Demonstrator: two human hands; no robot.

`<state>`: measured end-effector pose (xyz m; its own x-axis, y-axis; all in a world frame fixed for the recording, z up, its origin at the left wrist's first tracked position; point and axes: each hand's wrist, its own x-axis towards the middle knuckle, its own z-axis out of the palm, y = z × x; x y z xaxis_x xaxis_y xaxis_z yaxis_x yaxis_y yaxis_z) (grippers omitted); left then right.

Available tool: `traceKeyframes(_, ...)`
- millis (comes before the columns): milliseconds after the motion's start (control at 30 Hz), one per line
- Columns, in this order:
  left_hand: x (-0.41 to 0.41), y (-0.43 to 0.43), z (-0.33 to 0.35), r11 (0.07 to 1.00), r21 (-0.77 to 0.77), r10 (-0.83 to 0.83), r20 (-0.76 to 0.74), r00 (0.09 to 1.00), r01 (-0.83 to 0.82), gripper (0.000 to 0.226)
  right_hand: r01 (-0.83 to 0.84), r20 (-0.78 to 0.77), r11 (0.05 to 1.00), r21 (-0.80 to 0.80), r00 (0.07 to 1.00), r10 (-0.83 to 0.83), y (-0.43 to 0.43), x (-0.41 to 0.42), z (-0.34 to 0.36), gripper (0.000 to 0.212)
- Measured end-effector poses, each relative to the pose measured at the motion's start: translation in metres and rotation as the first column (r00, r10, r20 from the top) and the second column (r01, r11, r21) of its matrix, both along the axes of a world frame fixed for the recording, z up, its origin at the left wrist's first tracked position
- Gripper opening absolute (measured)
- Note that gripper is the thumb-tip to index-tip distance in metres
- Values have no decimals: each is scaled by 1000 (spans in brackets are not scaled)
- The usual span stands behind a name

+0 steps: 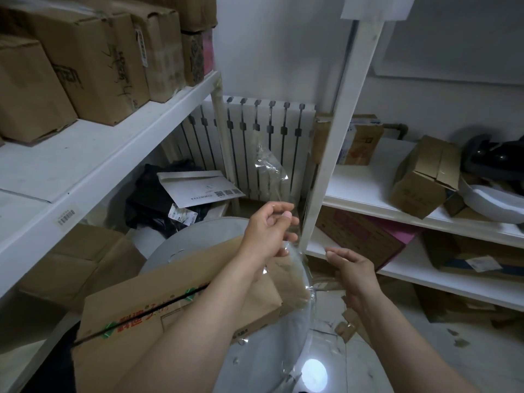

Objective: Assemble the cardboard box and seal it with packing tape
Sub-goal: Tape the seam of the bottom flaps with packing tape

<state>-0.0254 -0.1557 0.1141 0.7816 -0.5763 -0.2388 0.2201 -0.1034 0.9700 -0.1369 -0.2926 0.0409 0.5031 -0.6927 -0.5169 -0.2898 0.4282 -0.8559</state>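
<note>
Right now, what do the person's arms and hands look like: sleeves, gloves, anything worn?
Left hand and right hand are both ungloved. Both arms are uncovered down to the frame's bottom edge, with no sleeves in view. No watch, ring, wristband or marking shows on either.
</note>
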Motion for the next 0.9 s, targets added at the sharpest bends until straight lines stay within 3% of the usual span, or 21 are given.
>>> traceKeyframes(267, 5, -42, 9, 1000, 4, 29, -11, 1000, -29, 15, -11, 85, 1000, 21, 996, 9, -49, 20, 11, 8)
traceKeyframes(500, 8, -70, 10, 998, 22, 54, -12, 998, -54, 16, -132, -91, 968, -213, 989, 115, -83, 30, 1, 13)
traceKeyframes(900, 16, -92, 15, 995, 7, 95, -33, 995, -95, 14, 30, 53, 999, -40, 998, -28, -114, 47, 9, 10)
